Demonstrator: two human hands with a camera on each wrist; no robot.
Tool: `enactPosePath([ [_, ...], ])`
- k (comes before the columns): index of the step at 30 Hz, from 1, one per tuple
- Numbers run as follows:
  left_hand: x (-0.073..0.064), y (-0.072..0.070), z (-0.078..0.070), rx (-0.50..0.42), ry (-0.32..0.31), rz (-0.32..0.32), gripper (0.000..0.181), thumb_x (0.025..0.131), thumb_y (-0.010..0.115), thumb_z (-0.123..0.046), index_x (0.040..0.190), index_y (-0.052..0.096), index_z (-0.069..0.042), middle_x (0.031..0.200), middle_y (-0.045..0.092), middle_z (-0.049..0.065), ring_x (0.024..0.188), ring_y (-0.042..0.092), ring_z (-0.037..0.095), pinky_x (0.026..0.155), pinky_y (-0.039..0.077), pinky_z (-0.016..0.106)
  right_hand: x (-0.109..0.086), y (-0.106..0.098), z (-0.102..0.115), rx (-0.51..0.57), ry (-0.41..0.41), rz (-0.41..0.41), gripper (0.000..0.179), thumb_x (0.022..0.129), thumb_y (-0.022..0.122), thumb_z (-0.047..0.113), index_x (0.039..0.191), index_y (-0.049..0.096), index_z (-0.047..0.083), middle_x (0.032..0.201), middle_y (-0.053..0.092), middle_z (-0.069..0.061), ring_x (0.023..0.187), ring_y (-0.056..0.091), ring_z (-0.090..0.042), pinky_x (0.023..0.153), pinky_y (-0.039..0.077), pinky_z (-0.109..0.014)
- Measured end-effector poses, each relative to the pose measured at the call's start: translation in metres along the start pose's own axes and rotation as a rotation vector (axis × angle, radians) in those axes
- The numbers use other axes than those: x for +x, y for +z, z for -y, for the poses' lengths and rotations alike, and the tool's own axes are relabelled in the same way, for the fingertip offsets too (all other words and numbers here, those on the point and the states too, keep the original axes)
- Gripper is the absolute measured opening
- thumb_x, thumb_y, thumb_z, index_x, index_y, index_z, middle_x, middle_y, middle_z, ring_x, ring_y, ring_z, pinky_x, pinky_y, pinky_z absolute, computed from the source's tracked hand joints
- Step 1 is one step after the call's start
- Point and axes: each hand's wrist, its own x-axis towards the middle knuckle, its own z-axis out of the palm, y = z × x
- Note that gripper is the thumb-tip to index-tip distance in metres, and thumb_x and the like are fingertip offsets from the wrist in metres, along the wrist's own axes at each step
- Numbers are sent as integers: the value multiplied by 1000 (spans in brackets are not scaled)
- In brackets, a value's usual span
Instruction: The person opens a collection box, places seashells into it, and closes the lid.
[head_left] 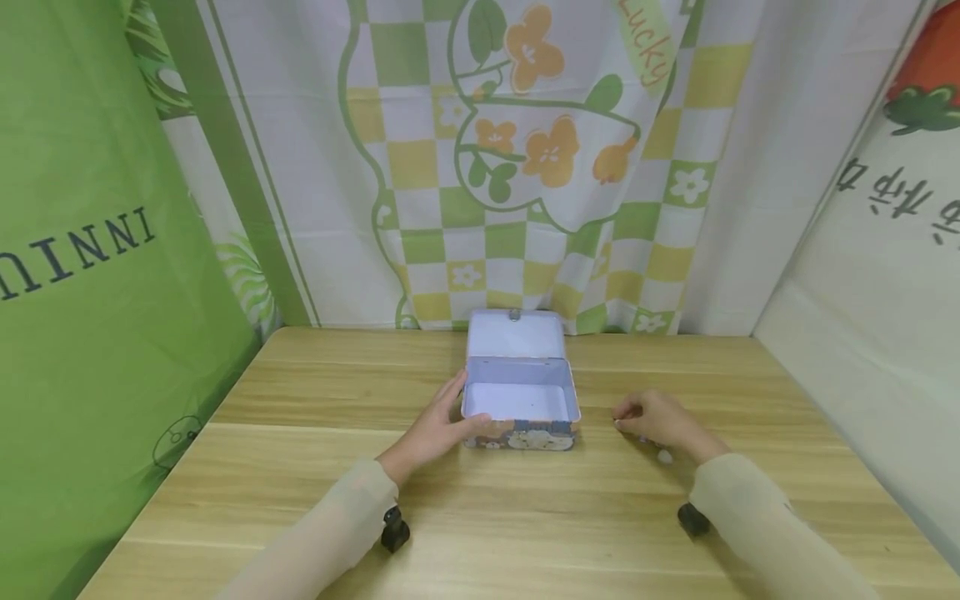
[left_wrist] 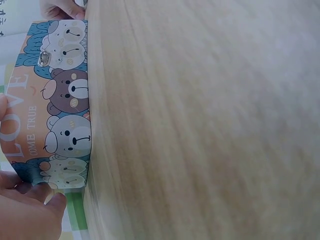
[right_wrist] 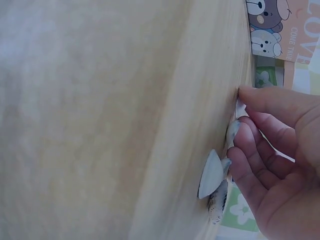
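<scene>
An open tin box [head_left: 521,433] with cartoon bears and the words "LOVE COME TRUE" stands mid-table, its lid raised at the back and its pale inside facing up. My left hand [head_left: 433,427] holds it by the left side, thumb at the front rim and fingers along the wall. To the right of the box, my right hand [head_left: 662,418] is down at the tabletop. Its thumb and fingertips pinch a small white seashell [right_wrist: 241,108]. More shells lie under and beside those fingers, among them a white one [right_wrist: 211,175] and a dark speckled one [right_wrist: 217,204].
The wooden table [head_left: 480,525] reaches back to a checked, flower-print curtain [head_left: 420,167], close behind the raised lid. A green cloth [head_left: 90,350] hangs on the left and a pale printed one [head_left: 870,317] on the right.
</scene>
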Motion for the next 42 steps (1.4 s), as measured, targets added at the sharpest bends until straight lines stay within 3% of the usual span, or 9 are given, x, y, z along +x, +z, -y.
enactPosePath([
  [9, 2, -1, -2, 16, 2, 5, 93, 96, 65, -47, 162, 10, -12, 167, 5, 5, 151, 8, 32, 118, 13, 60, -3, -8, 5, 19, 40, 76, 20, 90, 74, 15, 103, 70, 0, 85, 64, -3, 70, 58, -18, 61, 52, -31],
  [16, 1, 0, -2, 11, 2, 6, 95, 95, 65, -49, 162, 9, -12, 167, 5, 6, 151, 8, 32, 118, 14, 59, -4, -9, 5, 44, 58, 88, 16, 91, 74, 14, 99, 69, 1, 80, 61, -3, 66, 57, -17, 56, 49, -27],
  [22, 0, 0, -2, 16, -5, -6, 93, 96, 66, -45, 162, 10, -11, 167, 5, 6, 151, 9, 31, 119, 13, 57, -4, -9, 5, 47, 42, 88, 13, 92, 73, 14, 94, 68, 3, 77, 61, -3, 64, 56, -16, 54, 48, -25],
  [32, -1, 0, -3, 8, -6, 1, 92, 97, 66, -43, 162, 9, -10, 167, 5, 5, 151, 8, 30, 119, 13, 56, -5, -13, 2, 128, 40, 145, 18, 92, 71, 9, 105, 67, -2, 81, 60, -6, 68, 56, -19, 57, 50, -26],
  [42, 1, 0, 0, 6, 1, 11, 92, 97, 65, -44, 162, 9, -10, 167, 5, 7, 151, 9, 31, 119, 13, 57, -4, -14, -3, 108, 24, 146, 14, 91, 73, 11, 99, 67, 1, 81, 61, -5, 65, 56, -17, 53, 50, -26],
])
